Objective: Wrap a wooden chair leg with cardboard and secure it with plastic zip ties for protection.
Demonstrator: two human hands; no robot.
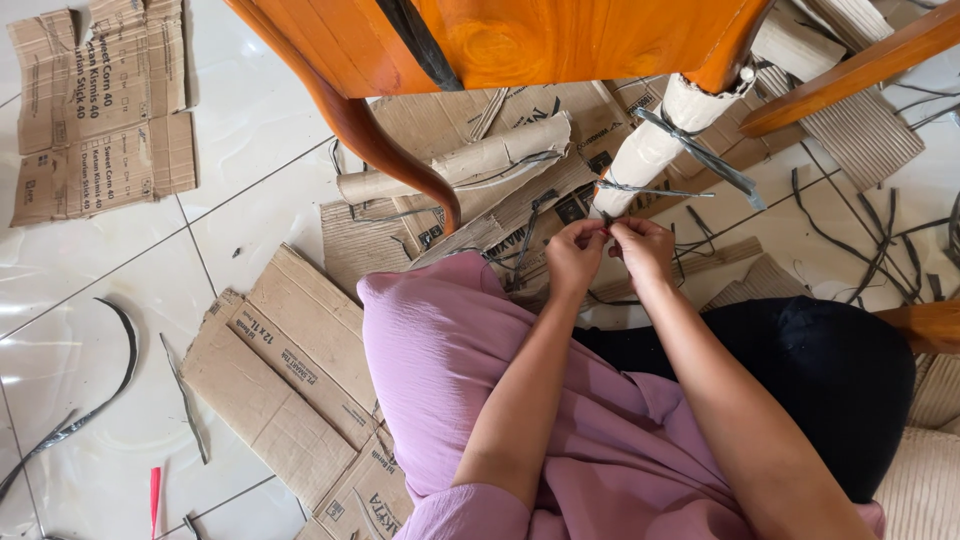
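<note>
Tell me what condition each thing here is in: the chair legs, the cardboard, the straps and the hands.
Cardboard-wrapped wooden chair leg: covered, bound with dark straps.
Bare curved orange wooden chair leg: unwrapped.
Rolled cardboard tube: rolled up, lying on the floor.
Flattened brown cardboard boxes: opened flat, scattered on the tiles.
Black plastic strap: loose, curved on the floor.
Left hand: fingers pinched at the wrapped leg's lower end.
Right hand: pinched beside it.

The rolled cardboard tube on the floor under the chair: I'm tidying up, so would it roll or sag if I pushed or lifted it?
The rolled cardboard tube would probably roll little: it looks flattened and a dark strap crosses it. It likely lifts light and fairly stiff, being thin, tightly rolled cardboard.
</note>
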